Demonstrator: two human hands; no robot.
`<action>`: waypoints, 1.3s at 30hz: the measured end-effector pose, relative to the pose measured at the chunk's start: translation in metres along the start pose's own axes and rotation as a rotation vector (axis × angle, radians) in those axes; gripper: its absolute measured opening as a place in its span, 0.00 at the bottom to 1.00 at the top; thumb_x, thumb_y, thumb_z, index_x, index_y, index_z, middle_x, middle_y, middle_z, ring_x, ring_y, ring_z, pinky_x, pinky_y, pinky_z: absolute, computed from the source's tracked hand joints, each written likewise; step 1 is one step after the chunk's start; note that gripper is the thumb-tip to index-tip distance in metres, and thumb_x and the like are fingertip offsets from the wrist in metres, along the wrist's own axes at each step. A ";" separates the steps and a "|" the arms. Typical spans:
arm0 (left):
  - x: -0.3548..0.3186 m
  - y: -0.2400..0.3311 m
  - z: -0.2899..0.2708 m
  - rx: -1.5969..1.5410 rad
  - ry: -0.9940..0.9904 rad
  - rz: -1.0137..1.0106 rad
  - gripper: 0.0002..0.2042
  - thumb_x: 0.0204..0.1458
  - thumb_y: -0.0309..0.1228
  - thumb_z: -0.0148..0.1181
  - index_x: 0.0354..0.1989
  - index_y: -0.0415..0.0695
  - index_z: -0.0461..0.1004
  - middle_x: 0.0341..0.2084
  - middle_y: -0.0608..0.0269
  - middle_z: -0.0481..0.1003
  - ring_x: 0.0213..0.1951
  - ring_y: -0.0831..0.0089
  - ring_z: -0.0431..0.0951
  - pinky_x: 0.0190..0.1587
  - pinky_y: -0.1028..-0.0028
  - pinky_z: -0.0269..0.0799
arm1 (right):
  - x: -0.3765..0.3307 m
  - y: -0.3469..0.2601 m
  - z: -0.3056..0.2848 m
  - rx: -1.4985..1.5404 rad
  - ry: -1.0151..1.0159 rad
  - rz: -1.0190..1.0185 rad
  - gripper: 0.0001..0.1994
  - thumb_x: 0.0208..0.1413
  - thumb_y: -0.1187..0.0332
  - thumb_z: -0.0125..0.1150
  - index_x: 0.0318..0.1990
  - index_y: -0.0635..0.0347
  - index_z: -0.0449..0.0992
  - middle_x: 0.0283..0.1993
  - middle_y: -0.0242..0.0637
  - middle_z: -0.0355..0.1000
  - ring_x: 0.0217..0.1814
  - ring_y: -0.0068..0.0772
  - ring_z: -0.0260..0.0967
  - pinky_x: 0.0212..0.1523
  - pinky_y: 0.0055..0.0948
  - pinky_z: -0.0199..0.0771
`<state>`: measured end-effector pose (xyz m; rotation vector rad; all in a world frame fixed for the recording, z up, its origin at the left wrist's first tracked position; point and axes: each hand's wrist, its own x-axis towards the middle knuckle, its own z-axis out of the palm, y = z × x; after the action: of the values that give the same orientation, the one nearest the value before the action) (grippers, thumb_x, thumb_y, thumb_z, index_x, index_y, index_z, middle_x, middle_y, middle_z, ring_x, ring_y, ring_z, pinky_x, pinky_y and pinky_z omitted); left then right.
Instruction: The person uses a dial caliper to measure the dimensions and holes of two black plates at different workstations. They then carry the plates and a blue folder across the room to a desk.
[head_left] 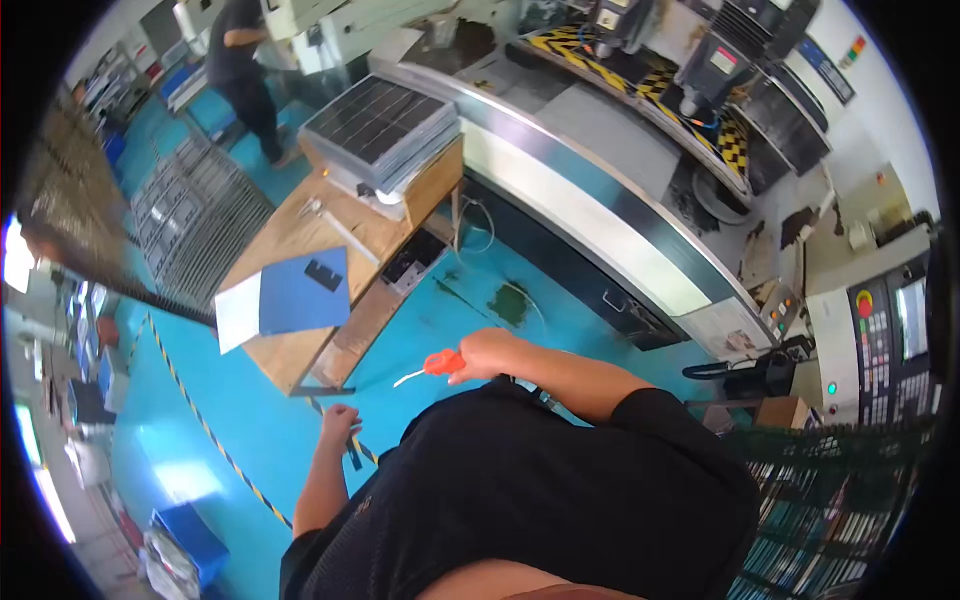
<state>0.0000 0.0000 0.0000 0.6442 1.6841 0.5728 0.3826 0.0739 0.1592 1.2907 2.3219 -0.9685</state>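
Right hand [487, 354] is wrapped firmly around an orange-handled tool [442, 363], fingers folded right in, and from my end it looks like an air blow gun. Its thin pale nozzle [408, 378] juts out to the left, past the knuckles; I'd say that grip is chosen so the tip points clear of the body. The tool sits in front of the black shirt [560, 480], off the near end of the wooden workbench [268, 358], with teal floor behind it in my view.

Over to the left hand [340, 424]: fingers loosely curled, hanging low beside the bench corner. A dark strip [353, 456] shows right below it, and I can't tell whether the fingers have hold of it.

Up on the bench, a blue folder [292, 305] overlaps a white sheet [237, 320], and a small black piece [322, 274] lies on the folder, perhaps as a weight. Behind that, a long metal tool [346, 237], possibly a caliper, lies within reach. Dark gridded panels [378, 115] are stacked at the far end, presumably to leave working room nearer.
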 end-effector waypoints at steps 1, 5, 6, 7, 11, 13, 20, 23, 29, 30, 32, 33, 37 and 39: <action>-0.016 -0.010 -0.013 -0.018 0.035 -0.019 0.11 0.50 0.31 0.63 0.39 0.40 0.73 0.29 0.58 0.74 0.30 0.65 0.78 0.30 0.67 0.77 | 0.003 -0.005 0.000 0.022 0.022 0.014 0.32 0.47 0.34 0.60 0.35 0.60 0.82 0.34 0.48 0.78 0.40 0.51 0.77 0.43 0.45 0.75; -0.022 -0.035 0.035 -0.095 -0.036 0.066 0.09 0.53 0.33 0.62 0.40 0.43 0.75 0.30 0.62 0.75 0.30 0.71 0.78 0.28 0.74 0.73 | -0.023 0.008 0.014 -0.017 -0.052 0.111 0.32 0.46 0.33 0.60 0.34 0.60 0.81 0.34 0.47 0.78 0.39 0.51 0.76 0.41 0.44 0.75; -0.019 -0.016 0.025 -0.029 -0.067 0.082 0.11 0.54 0.37 0.62 0.40 0.44 0.76 0.32 0.64 0.77 0.35 0.71 0.78 0.34 0.70 0.73 | -0.009 0.004 0.016 -0.032 -0.064 0.128 0.32 0.45 0.33 0.61 0.34 0.59 0.82 0.34 0.47 0.78 0.39 0.52 0.76 0.41 0.43 0.75; -0.018 0.008 0.027 0.004 -0.113 0.101 0.13 0.54 0.40 0.62 0.41 0.45 0.76 0.33 0.63 0.77 0.38 0.72 0.77 0.36 0.70 0.73 | 0.002 0.013 0.016 -0.043 -0.008 0.113 0.32 0.45 0.33 0.61 0.34 0.59 0.82 0.35 0.48 0.78 0.40 0.52 0.76 0.41 0.43 0.75; -0.028 0.057 0.033 -0.343 -0.233 0.234 0.15 0.60 0.41 0.53 0.48 0.44 0.75 0.43 0.64 0.76 0.44 0.71 0.76 0.43 0.69 0.73 | 0.005 0.011 -0.009 0.007 0.035 0.122 0.30 0.47 0.36 0.61 0.37 0.58 0.82 0.35 0.48 0.78 0.41 0.52 0.76 0.41 0.43 0.75; -0.044 0.069 0.046 -0.277 -0.258 0.270 0.15 0.59 0.40 0.55 0.48 0.44 0.75 0.42 0.64 0.76 0.43 0.71 0.76 0.43 0.68 0.73 | -0.011 0.002 -0.012 0.207 0.257 0.076 0.26 0.51 0.41 0.61 0.38 0.59 0.81 0.32 0.48 0.78 0.39 0.53 0.76 0.40 0.42 0.75; -0.088 0.137 0.119 0.165 -0.479 0.852 0.22 0.48 0.26 0.63 0.54 0.45 0.70 0.42 0.61 0.76 0.42 0.70 0.77 0.47 0.66 0.74 | -0.003 -0.058 0.011 0.596 0.375 -0.447 0.31 0.60 0.54 0.58 0.64 0.64 0.61 0.65 0.60 0.59 0.62 0.57 0.65 0.57 0.39 0.69; -0.073 0.131 0.122 -0.001 -0.501 0.957 0.23 0.47 0.25 0.61 0.55 0.44 0.69 0.44 0.59 0.75 0.43 0.70 0.76 0.46 0.66 0.74 | -0.013 -0.040 0.002 0.430 0.351 -0.493 0.33 0.63 0.50 0.53 0.67 0.67 0.57 0.68 0.62 0.55 0.67 0.57 0.60 0.64 0.40 0.62; -0.112 0.155 0.122 0.532 -0.713 0.357 0.24 0.48 0.26 0.59 0.58 0.48 0.69 0.45 0.61 0.74 0.49 0.69 0.74 0.57 0.65 0.66 | -0.058 -0.034 -0.095 1.535 0.658 -0.245 0.15 0.67 0.57 0.47 0.36 0.58 0.72 0.33 0.37 0.74 0.37 0.29 0.74 0.44 0.30 0.76; -0.101 0.136 0.128 0.603 -0.663 0.601 0.24 0.49 0.27 0.59 0.58 0.47 0.69 0.44 0.61 0.74 0.48 0.69 0.74 0.56 0.66 0.67 | -0.061 -0.027 -0.102 1.471 0.614 -0.285 0.15 0.67 0.58 0.47 0.35 0.59 0.73 0.31 0.37 0.73 0.36 0.28 0.73 0.41 0.29 0.76; -0.103 0.143 0.132 0.552 -0.748 0.709 0.22 0.49 0.28 0.59 0.56 0.46 0.70 0.41 0.60 0.75 0.47 0.67 0.74 0.53 0.67 0.68 | -0.062 -0.004 -0.106 1.414 0.595 -0.314 0.15 0.67 0.59 0.47 0.34 0.60 0.73 0.30 0.36 0.73 0.35 0.28 0.73 0.39 0.28 0.76; -0.101 0.147 0.132 0.563 -0.758 0.711 0.22 0.49 0.28 0.59 0.56 0.46 0.70 0.41 0.60 0.75 0.47 0.67 0.74 0.53 0.67 0.68 | -0.056 0.010 -0.095 1.193 0.625 -0.265 0.13 0.66 0.61 0.49 0.34 0.60 0.73 0.28 0.34 0.72 0.34 0.26 0.72 0.37 0.27 0.75; -0.089 0.144 0.125 0.688 -0.956 0.459 0.20 0.48 0.28 0.59 0.52 0.46 0.71 0.43 0.56 0.76 0.48 0.58 0.75 0.52 0.63 0.68 | -0.043 0.077 -0.042 1.067 0.602 -0.045 0.10 0.63 0.64 0.54 0.33 0.60 0.73 0.24 0.31 0.68 0.27 0.23 0.68 0.30 0.25 0.73; -0.088 0.140 0.123 0.768 -0.929 0.469 0.19 0.48 0.28 0.59 0.51 0.46 0.72 0.43 0.55 0.76 0.48 0.55 0.75 0.51 0.62 0.68 | -0.056 0.109 -0.047 1.165 0.702 0.106 0.10 0.62 0.63 0.55 0.33 0.60 0.73 0.23 0.30 0.67 0.24 0.22 0.66 0.26 0.24 0.71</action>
<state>0.1505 0.0449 0.1331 1.5911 0.8032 -0.1243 0.5064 0.1116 0.1800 2.4443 1.9948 -2.2844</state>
